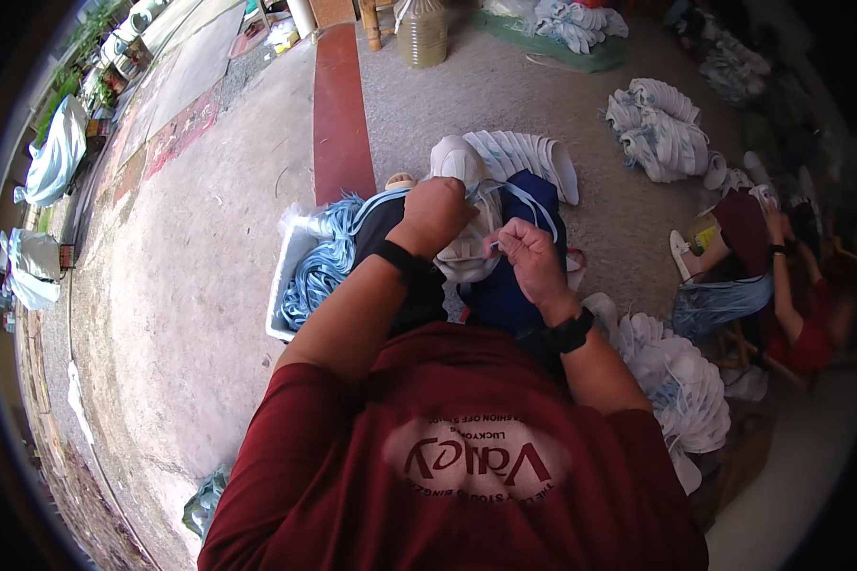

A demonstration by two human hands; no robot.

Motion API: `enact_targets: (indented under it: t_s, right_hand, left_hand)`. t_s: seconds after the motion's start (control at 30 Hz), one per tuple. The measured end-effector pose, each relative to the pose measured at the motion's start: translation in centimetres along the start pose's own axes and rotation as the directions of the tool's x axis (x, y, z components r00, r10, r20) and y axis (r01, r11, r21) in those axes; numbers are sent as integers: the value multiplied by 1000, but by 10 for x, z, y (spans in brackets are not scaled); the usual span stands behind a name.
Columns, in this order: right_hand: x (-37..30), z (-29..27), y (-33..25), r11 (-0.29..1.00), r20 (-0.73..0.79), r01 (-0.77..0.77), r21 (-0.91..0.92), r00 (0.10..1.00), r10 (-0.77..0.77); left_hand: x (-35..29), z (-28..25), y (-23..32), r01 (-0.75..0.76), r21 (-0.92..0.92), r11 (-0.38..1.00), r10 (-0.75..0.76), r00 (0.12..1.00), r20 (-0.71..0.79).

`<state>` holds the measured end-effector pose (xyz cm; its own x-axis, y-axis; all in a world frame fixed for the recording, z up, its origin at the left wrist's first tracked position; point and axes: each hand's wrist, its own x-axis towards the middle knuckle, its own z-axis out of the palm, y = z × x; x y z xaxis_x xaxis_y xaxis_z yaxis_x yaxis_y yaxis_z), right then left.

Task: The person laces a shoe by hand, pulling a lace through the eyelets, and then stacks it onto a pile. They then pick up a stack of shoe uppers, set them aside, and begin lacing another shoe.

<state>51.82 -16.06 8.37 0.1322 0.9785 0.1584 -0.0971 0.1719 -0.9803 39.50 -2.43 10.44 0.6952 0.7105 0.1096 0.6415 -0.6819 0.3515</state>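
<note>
A white sneaker (455,158) rests across my lap, its middle partly hidden by my hands. My left hand (438,211) is closed in a fist over the shoe, and a light blue shoelace (383,202) runs up to it from the left. My right hand (531,255) pinches a thin pale lace end just right of the shoe. A loop of blue lace (540,207) arches over my dark blue-covered leg behind that hand. Whatever lies inside the left fist is mostly hidden.
A white box (281,303) of blue laces stands at my left leg. Beyond my knees lies a row of nested white shoes (533,157). Shoe piles (659,128) (676,381) lie to the right, where a co-worker's arm (783,285) reaches. A liquid-filled jug (422,36) stands far ahead.
</note>
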Motion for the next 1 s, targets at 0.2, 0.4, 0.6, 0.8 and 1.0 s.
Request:
enact_targets:
  t_s: [0.2, 0.4, 0.6, 0.8, 1.0]
  right_hand:
    - [0, 6, 1, 999, 4, -24, -22, 1000, 24]
    - [-4, 1, 4, 1000, -65, 1, -16, 998, -2]
    - [-5, 5, 3, 992, -26, -23, -120, 999, 20]
    - [-5, 3, 4, 999, -48, -12, -34, 999, 10]
    - [-8, -38, 0, 995, -246, 60, 80, 968, -38]
  left_hand:
    - [4, 17, -2, 124, -115, 986, -120, 992, 39]
    - [-8, 9, 1, -70, -77, 995, 46, 961, -271]
    - [-10, 15, 1, -205, -67, 977, 193, 970, -148]
    - [5, 15, 3, -103, 9, 995, 103, 995, 3]
    - [0, 4, -11, -208, 171, 963, 215, 977, -19]
